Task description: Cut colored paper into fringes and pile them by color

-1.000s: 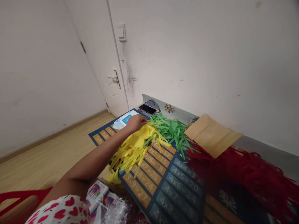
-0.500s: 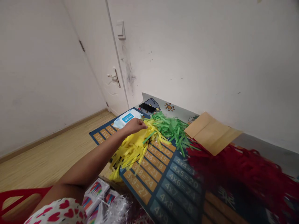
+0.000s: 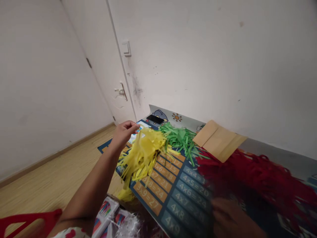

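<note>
My left hand pinches the end of some yellow paper strips, and the strips hang and spread over the left part of the table's printed cover. Right behind them lies a loose pile of green paper strips. A packet of wet wipes is partly hidden behind my left hand and the yellow strips. My right hand shows blurred and dark at the lower right, over the cover; whether it holds anything is hidden. Red paper strips are heaped behind my right hand.
A brown paper envelope rests on the red heap's back edge. A black phone lies near the wall. Below the table edge are colourful packages and shiny white tinsel. A red chair stands at the lower left.
My left hand has moved left and risen, pulling the yellow strips with it so they bunch upward. My right hand has come into view at the lower right.
</note>
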`<state>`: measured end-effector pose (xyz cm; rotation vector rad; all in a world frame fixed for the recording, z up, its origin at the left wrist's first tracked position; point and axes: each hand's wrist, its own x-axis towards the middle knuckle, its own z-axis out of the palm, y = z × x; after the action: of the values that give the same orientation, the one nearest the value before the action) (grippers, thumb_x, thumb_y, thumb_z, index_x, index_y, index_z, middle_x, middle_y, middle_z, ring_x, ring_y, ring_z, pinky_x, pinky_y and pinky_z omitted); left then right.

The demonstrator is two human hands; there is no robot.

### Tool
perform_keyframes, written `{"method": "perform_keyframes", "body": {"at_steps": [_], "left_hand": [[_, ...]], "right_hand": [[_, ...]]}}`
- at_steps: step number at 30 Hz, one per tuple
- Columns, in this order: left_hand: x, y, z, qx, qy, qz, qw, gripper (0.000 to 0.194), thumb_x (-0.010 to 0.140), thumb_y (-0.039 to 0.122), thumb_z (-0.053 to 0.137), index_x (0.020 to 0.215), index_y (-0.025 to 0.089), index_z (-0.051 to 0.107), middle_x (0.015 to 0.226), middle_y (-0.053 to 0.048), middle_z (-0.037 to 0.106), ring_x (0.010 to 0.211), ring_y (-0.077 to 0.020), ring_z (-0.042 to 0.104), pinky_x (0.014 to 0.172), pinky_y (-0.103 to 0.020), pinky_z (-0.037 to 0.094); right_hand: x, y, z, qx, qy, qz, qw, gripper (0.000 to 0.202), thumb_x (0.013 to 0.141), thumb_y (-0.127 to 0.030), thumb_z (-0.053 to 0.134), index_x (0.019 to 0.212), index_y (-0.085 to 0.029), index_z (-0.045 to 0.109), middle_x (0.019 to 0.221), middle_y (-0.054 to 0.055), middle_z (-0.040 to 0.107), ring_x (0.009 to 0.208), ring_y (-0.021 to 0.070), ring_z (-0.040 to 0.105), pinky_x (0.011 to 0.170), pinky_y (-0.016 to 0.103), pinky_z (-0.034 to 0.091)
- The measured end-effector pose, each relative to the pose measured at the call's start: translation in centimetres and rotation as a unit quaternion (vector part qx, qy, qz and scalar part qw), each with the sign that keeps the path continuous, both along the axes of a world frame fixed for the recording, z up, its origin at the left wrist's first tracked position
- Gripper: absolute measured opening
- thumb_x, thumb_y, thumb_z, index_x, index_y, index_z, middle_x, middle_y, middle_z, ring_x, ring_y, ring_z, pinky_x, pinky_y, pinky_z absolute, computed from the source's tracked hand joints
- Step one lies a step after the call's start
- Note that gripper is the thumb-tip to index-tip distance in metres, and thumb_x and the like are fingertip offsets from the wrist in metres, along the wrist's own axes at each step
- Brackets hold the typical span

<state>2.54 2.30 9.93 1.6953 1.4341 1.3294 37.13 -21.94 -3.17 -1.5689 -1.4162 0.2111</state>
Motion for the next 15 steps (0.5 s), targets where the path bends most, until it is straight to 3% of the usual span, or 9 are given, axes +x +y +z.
{"method": "perform_keyframes", "body": {"at_steps": [1,4,7,9,12,14,15], "left_hand": [[0.2,-0.5,0.3,0.007,0.001,-0.001,1.000,0.032,0.068,0.049,0.063,0.069,0.016,0.061,0.062,0.001,0.058,0.059,-0.0134,0.058,0.061,-0.025,0.049],[1.6,-2.1,1.1,0.027,0.030,-0.009,0.999,0.031,0.070,0.047,0.064,0.070,0.016,0.062,0.063,0.001,0.059,0.060,-0.0145,0.059,0.061,-0.026,0.050],[3.7,-3.6,2.0,0.057,0.085,-0.021,0.995,0.027,0.073,0.043,0.062,0.068,0.017,0.060,0.065,0.001,0.059,0.061,-0.0151,0.058,0.063,-0.028,0.051],[5.0,-4.8,1.9,0.080,0.122,-0.034,0.989,0.024,0.074,0.041,0.061,0.069,0.018,0.061,0.071,-0.002,0.061,0.069,-0.0183,0.060,0.071,-0.032,0.052],[6.3,-7.0,-0.2,0.165,0.168,0.010,0.972,0.026,0.081,0.035,0.055,0.097,0.017,0.062,0.104,-0.011,0.063,0.106,-0.0280,0.057,0.099,-0.047,0.043],[6.8,-8.3,-3.0,0.262,0.223,0.065,0.937,0.043,0.086,0.028,0.049,0.128,0.015,0.047,0.128,-0.017,0.052,0.127,-0.0307,0.044,0.108,-0.053,0.034],[6.9,-8.7,-4.6,0.287,0.256,0.051,0.922,0.055,0.087,0.026,0.049,0.138,0.013,0.034,0.138,-0.020,0.043,0.133,-0.0321,0.037,0.110,-0.054,0.033]], "right_hand": [[-1.6,1.4,0.8,-0.026,0.014,0.113,0.993,0.020,0.080,-0.052,0.063,0.093,-0.041,0.072,0.100,0.005,0.069,0.093,0.0297,0.067,0.075,0.044,0.059],[-7.9,6.5,3.3,-0.038,0.079,0.246,0.965,0.028,0.084,-0.041,0.060,0.108,-0.031,0.070,0.114,0.006,0.066,0.106,0.0260,0.061,0.090,0.041,0.052],[-14.7,12.2,5.7,-0.041,0.275,0.290,0.916,0.042,0.070,-0.040,0.074,0.107,-0.021,0.069,0.120,0.009,0.064,0.110,0.0285,0.057,0.096,0.041,0.046],[-18.0,15.4,6.8,-0.094,0.438,0.289,0.846,0.040,0.062,-0.040,0.078,0.094,-0.018,0.070,0.101,0.008,0.070,0.101,0.0287,0.061,0.091,0.039,0.047],[-20.1,18.2,7.5,-0.108,0.512,0.274,0.807,0.040,0.074,-0.054,0.062,0.080,-0.015,0.067,0.078,0.007,0.070,0.081,0.0264,0.065,0.073,0.037,0.051],[-19.9,18.6,7.5,-0.095,0.528,0.269,0.800,0.042,0.078,-0.056,0.055,0.081,-0.015,0.065,0.076,0.007,0.069,0.075,0.0244,0.065,0.068,0.035,0.051],[-19.6,18.5,7.4,-0.088,0.533,0.271,0.797,0.042,0.078,-0.056,0.055,0.082,-0.015,0.065,0.076,0.006,0.069,0.074,0.0239,0.065,0.068,0.034,0.051]]}}
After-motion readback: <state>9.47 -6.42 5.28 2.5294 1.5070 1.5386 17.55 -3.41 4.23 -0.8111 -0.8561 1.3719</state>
